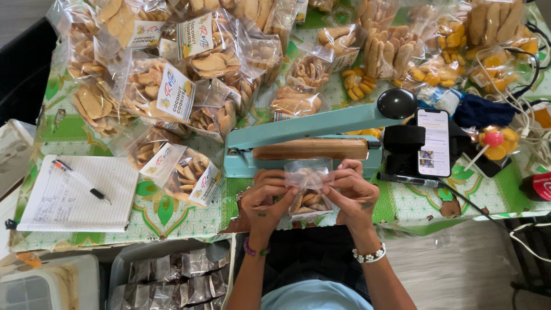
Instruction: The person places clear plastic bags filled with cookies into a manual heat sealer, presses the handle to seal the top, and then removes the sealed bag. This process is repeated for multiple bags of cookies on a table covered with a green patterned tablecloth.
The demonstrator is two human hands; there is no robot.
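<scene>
From the head view I see both hands working at the near edge of the table [155, 215], which is covered in a green patterned cloth. My left hand [265, 201] and right hand [351, 194] each pinch one side of a small clear bag of cookies [308, 192], fingers closed on its upper corners; the bag's open top is raised toward the teal heat sealer [304, 140] just beyond it. The sealer's arm looks lifted, though from above I cannot be sure. A wooden roller [310, 149] lies along the sealer's base. To the right, a phone [433, 142] stands in a black holder with its screen lit. To the left, a lined notebook [80, 195] lies flat with a pen [80, 181] on it. Sealed bags of cookies [172, 86] are heaped across the far half of the table. Below the table edge, a bin [172, 275] holds more small bags.
</scene>
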